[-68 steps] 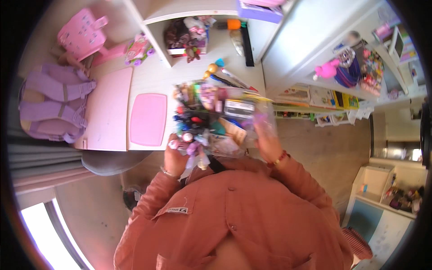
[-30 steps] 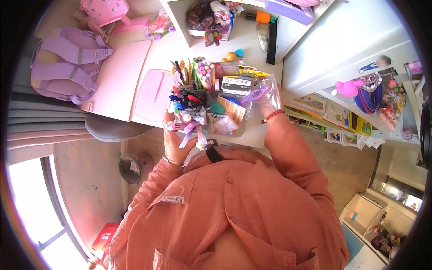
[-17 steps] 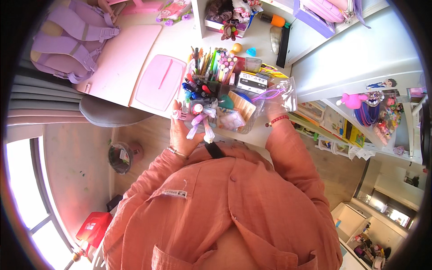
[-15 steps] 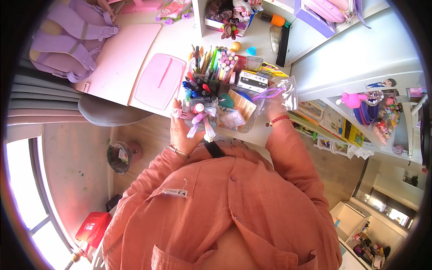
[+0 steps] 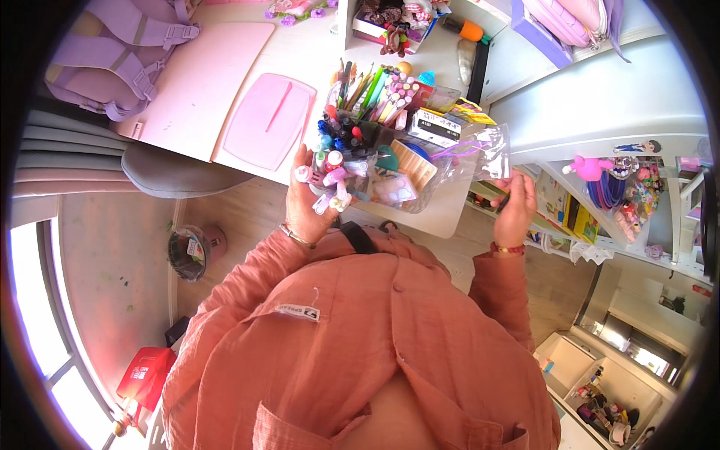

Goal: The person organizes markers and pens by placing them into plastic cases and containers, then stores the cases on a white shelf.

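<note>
My left hand point(image 5: 303, 204) grips the near left side of a clear desk organizer point(image 5: 424, 201), its fingers partly hidden. Pink and white capped pens point(image 5: 334, 180) stick out toward me beside that hand. Blue, red and black pens point(image 5: 339, 135), pencils point(image 5: 367, 86) and a bundle of pale markers point(image 5: 397, 97) stand in it. A small black-and-white box point(image 5: 435, 127) and a clear plastic bag point(image 5: 491, 154) with a purple item are on its right. My right hand point(image 5: 517, 206) is closed just by the bag's corner; a small dark thing shows at its fingers, too unclear to name.
A pink board point(image 5: 270, 120) lies on the white desk at left, beside a purple backpack point(image 5: 112, 56). An orange-handled tool point(image 5: 463, 30) lies at the back. White shelves point(image 5: 585, 82) rise on the right. A waste bin point(image 5: 196, 251) stands on the floor.
My right hand has come out from beneath the plastic bag and moved right, past the organizer. My left hand stays at the organizer's side. The view has shifted slightly.
</note>
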Demonstrator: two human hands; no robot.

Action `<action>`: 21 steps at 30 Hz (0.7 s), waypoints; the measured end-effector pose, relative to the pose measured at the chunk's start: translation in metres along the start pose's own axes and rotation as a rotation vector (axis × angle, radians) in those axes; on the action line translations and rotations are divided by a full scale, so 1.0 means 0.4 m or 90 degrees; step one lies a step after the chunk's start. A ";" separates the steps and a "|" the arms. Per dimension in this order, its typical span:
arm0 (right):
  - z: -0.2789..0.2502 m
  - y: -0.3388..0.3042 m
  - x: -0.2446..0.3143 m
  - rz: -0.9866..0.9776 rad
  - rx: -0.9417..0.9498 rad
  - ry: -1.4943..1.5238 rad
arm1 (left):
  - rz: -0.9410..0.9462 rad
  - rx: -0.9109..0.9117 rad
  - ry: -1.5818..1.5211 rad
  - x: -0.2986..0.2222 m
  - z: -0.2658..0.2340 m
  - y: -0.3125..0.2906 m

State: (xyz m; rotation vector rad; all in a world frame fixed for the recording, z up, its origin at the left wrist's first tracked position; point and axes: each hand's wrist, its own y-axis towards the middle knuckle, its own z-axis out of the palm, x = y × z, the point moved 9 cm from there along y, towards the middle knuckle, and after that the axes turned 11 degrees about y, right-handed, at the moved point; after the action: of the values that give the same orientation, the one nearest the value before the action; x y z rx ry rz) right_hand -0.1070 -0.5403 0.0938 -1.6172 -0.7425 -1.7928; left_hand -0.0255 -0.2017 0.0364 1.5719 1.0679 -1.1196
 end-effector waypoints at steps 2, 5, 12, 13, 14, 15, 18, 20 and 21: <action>0.008 -0.018 0.063 -0.037 0.002 0.011 | -0.030 0.012 -0.041 -0.003 0.006 0.005; 0.039 -0.043 0.157 -0.139 0.036 -0.009 | -0.055 0.012 -0.025 0.006 -0.001 0.015; 0.164 -0.128 0.258 -0.154 0.171 -0.030 | -0.044 0.042 -0.067 -0.064 0.001 0.042; 0.187 -0.144 0.256 -0.134 0.217 -0.004 | -0.013 0.034 -0.043 -0.066 -0.003 0.044; 0.208 -0.156 0.252 -0.114 0.262 0.022 | 0.018 0.025 -0.018 -0.072 -0.007 0.045; 0.236 -0.166 0.244 -0.092 0.331 0.009 | 0.010 0.021 -0.011 -0.072 -0.008 0.046; 0.303 -0.187 0.190 0.009 0.412 -0.001 | -0.005 0.007 0.020 -0.070 -0.008 0.045; 0.337 -0.194 0.159 0.036 0.443 0.027 | 0.000 -0.011 0.052 -0.061 -0.011 0.042; 0.350 -0.196 0.142 0.049 0.459 0.041 | 0.005 -0.015 0.072 -0.065 -0.013 0.043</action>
State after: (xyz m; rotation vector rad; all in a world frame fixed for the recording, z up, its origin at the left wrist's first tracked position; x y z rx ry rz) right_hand -0.0782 -0.3876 0.1633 -1.0799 -1.1156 -1.2898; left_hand -0.0136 -0.2043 0.0657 1.6352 1.1452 -1.0188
